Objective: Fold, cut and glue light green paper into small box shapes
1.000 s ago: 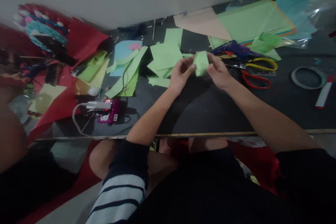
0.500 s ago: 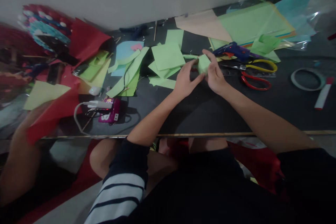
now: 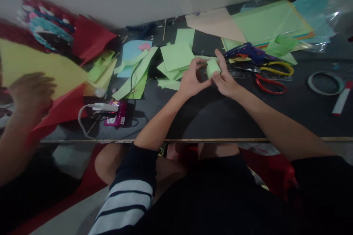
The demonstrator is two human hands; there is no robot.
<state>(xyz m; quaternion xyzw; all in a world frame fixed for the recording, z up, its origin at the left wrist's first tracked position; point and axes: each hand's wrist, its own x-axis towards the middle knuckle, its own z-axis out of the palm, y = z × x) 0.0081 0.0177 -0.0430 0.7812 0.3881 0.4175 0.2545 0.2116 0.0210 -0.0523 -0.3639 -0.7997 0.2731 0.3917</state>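
Observation:
A small folded block of light green paper (image 3: 213, 67) is held above the dark tabletop between my two hands. My left hand (image 3: 191, 79) curves round its left side, fingertips at the upper edge and thumb near the bottom. On the other side, my right hand (image 3: 225, 80) pinches it with the thumb low in front and a finger raised behind. Square green sheets (image 3: 178, 57) lie stacked just left of my hands. To the right are a blue glue gun (image 3: 248, 52) and scissors with yellow and red handles (image 3: 271, 83).
A co-worker's hand (image 3: 33, 91) rests on yellow paper (image 3: 46, 64) at the left. Nearby sit a purple power adapter (image 3: 117, 114) with a white cable and green strips (image 3: 138, 75). A tape roll (image 3: 325, 83), a marker (image 3: 341, 99) and coloured sheets (image 3: 271, 22) occupy the right side.
My hands stay round the green paper block, with a slight shift of fingers and block. At the left, the co-worker's hand has come up into view, and a large yellow sheet now lies spread there.

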